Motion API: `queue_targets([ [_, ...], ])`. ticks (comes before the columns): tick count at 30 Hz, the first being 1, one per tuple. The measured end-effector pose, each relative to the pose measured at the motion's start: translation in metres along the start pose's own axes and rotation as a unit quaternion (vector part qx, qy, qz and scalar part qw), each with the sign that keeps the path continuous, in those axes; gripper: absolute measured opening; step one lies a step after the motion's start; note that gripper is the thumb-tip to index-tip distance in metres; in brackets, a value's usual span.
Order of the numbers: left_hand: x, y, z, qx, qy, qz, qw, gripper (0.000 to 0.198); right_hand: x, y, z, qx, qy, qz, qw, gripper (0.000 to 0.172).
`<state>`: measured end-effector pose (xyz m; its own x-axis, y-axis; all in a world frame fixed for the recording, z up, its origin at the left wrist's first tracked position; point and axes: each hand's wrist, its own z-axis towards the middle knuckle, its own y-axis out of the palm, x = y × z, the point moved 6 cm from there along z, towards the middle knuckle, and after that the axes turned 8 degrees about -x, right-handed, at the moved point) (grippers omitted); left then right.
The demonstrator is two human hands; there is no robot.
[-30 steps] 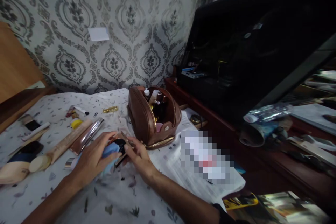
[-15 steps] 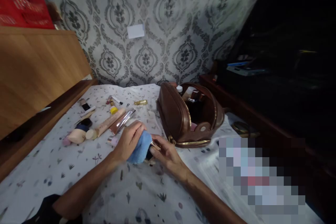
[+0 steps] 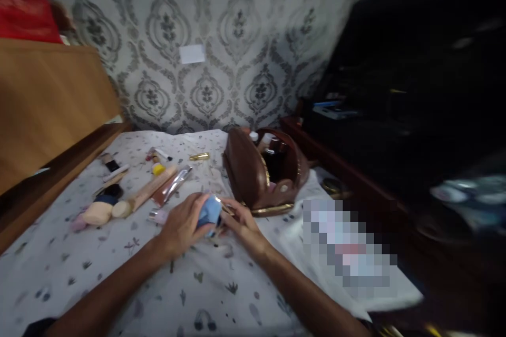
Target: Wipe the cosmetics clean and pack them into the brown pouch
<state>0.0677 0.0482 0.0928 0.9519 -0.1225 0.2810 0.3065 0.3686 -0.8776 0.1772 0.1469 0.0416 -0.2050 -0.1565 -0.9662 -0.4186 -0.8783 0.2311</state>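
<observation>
My left hand (image 3: 181, 225) is wrapped around a small blue cloth (image 3: 210, 211). The cloth is pressed against a small dark item with a shiny edge, gripped by the fingers of my right hand (image 3: 248, 229). Most of that item is hidden by cloth and fingers, and its kind cannot be made out. Just beyond my right hand, a brown zip-up makeup bag (image 3: 244, 174) stands open with several bottles (image 3: 272, 150) inside. Close to my left hand lies a small pale bottle (image 3: 158, 216), with a silver-sided tube (image 3: 177, 181) and a long beige tube (image 3: 152, 189) further left.
Several cosmetics lie on the patterned sheet (image 3: 118, 284), among them a beige sponge-like piece (image 3: 98, 212), a yellow-capped item (image 3: 158, 168) and a gold tube (image 3: 200, 156). A wooden cabinet (image 3: 47, 110) borders the left. On the right is a pixelated patch over white cloth.
The camera view has turned slightly right, so things appear shifted left. The blue cloth is bunched smaller in my left hand, whose fingers now curl around it. My right hand keeps its grip.
</observation>
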Motion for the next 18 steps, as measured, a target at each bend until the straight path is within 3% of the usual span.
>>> queue_targets([
  [3,-0.014,0.005,-0.013,-0.015,-0.031,0.041,0.999,0.043,0.002,-0.008,0.001,0.069,-0.015,0.020,0.997,0.059],
  [7,-0.043,0.000,-0.027,-0.071,-0.032,0.171,0.982,0.041,0.009,-0.012,0.005,0.074,-0.003,0.048,0.996,0.065],
  [10,-0.056,-0.024,-0.030,-0.092,-0.027,0.256,0.962,0.047,0.010,-0.012,0.004,0.073,-0.007,0.056,0.996,0.064],
  [14,-0.070,-0.056,-0.027,-0.099,-0.143,0.347,0.921,0.050,0.009,-0.012,0.004,0.072,-0.020,0.063,0.995,0.064],
  [16,-0.070,-0.055,-0.027,-0.080,-0.150,0.318,0.933,0.044,0.009,-0.011,0.005,0.069,-0.022,0.063,0.995,0.066],
  [18,-0.068,-0.038,-0.029,-0.086,-0.088,0.245,0.962,0.038,0.009,-0.012,0.005,0.070,-0.024,0.061,0.995,0.068],
])
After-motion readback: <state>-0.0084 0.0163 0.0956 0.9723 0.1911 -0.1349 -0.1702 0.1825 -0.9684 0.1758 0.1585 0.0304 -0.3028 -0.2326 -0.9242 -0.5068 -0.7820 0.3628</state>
